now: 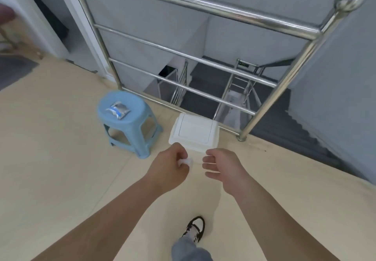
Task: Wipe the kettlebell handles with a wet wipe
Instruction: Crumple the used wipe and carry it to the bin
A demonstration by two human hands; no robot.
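White and crumpled into a small wad, the wet wipe (186, 161) is what I pick out first on my feed. It sits in the left hand (168, 167), whose fingers are curled in tight around it, so only one end of the wad pokes out towards the right. The right hand (223, 167) hangs just beside it, apart from the wipe and holding nothing. Its fingers are loosely bent and slightly spread, with the tips pointing towards the left hand. Both bare forearms reach in from the bottom corners of my view.

Just beyond the two hands, and partly hidden by them, stands a white rectangular plastic bin with a swing lid (193, 132); the lid lies flat and closed. To the left of the bin, near but not touching, is a light blue round-topped plastic stool (140, 106). On its seat lies a crinkled silver-and-blue foil packet (118, 110), too blurred for me to read. Bin and stool rest on a pale cream floor (61, 148).

Behind the bin runs a polished stainless-steel railing with horizontal bars and a ball-capped post (203, 5), and through it I look down a stairwell with dark grey steps (295, 134). At the bottom of the picture a black-and-white trainer (195, 228) is planted on the floor, below a blue-grey trouser leg (187, 249).
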